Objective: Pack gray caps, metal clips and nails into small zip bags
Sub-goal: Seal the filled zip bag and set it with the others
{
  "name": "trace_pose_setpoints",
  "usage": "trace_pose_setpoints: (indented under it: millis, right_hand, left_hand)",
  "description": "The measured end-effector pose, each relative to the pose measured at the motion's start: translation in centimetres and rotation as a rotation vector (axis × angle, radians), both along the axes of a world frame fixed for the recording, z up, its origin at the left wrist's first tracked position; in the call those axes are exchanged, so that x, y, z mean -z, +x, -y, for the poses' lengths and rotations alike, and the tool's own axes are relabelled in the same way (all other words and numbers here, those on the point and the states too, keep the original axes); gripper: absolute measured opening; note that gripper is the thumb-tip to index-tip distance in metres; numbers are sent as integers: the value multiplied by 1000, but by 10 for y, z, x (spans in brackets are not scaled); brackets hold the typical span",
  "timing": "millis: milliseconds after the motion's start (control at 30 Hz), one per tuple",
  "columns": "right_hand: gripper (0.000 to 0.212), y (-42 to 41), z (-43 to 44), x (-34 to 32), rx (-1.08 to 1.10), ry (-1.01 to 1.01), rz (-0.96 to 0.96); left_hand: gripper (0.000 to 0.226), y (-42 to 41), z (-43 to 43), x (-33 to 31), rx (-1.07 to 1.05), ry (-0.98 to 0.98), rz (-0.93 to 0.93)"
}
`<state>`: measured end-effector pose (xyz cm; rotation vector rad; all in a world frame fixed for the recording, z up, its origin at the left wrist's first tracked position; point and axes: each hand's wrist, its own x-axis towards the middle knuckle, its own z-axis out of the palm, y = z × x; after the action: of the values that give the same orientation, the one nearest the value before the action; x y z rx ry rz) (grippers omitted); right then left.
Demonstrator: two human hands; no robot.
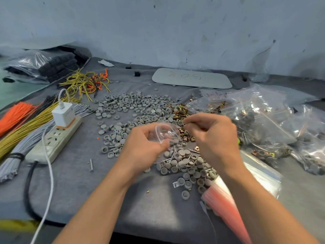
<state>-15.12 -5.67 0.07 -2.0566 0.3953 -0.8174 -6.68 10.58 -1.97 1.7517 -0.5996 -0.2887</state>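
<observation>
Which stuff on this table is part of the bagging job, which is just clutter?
Job: gray caps, metal clips, nails, zip bag in left hand, empty bag stack, filled bags.
Clutter: power strip, charger, wire bundles, loose wires, gray board, bag of black parts.

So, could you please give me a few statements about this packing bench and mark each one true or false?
The left hand holds a small clear zip bag. True.
A white charger is plugged into the power strip. True.
The filled zip bags lie at the left of the gray cloth. False: they lie on the right; wire bundles lie on the left.
The gray caps sit sorted in a tray. False: they lie loose in a pile on the cloth.
The right hand rests flat on the cloth. False: it is raised beside the bag, fingers curled.
</observation>
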Motion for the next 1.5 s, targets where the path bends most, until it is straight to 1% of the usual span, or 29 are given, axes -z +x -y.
trace_pose_setpoints:
  millis: [33,100,167,200,267,333,433,600,667,733,800,833,900,1000,1067,1133,1267,1367,1433,1500]
  right_hand:
    - [19,-2,10,0,71,-32,-47]
    - [25,-5,26,4,159,-166,-261]
    - [30,-5,32,10,145,-341,-495]
    - [30,-4,32,12,129,-428,-580]
    - [26,-1,31,16,116,-538,-680]
    - [25,1,31,18,102,-610,-717]
    - [26,3,31,20,92,-700,-715]
    - [22,6,34,26,69,-755,-733]
    - [21,6,34,30,87,-738,-696]
    - [24,5,31,31,144,-645,-614]
    - [24,3,28,29,154,-535,-481]
    - [22,1,25,26,122,-425,-402]
    - [21,-5,17,19,23,-126,-272]
    - [24,-15,4,9,-107,262,-166]
    - [20,-19,-3,4,-188,454,-111]
    - [17,-21,-6,3,-225,550,-90]
    - [14,-20,-7,1,-243,669,-94]
    - [7,-18,-7,0,-285,825,-95]
    - [4,-17,-8,0,-306,871,-115]
    - [11,-15,-9,1,-335,919,-127]
  left_hand:
    - [39,1,-2,-1,-11,-34,-16]
    - [41,2,-4,-5,-37,-133,-70]
    - [42,4,-5,-8,-74,-240,-126]
    - [43,5,-6,-9,-87,-290,-143]
    - [45,7,-6,-11,-108,-378,-144]
    - [49,8,-6,-12,-124,-417,-120]
    - [53,7,-5,-9,-142,-390,-68]
    - [54,6,0,-5,-134,-345,-35]
    - [53,6,0,-6,-130,-345,-27]
    - [53,6,0,-6,-124,-344,-27]
    - [53,6,1,-6,-118,-331,-20]
    - [52,5,2,-6,-114,-318,-9]
    - [51,3,3,-4,-107,-289,17]
    - [51,1,4,-1,-87,-232,58]
    - [51,0,5,-1,-84,-218,69]
    - [51,0,5,0,-88,-215,74]
    - [51,-1,6,0,-83,-205,79]
    - [49,0,6,0,-88,-204,79]
    - [49,0,7,1,-90,-204,78]
    - [48,0,6,1,-86,-205,78]
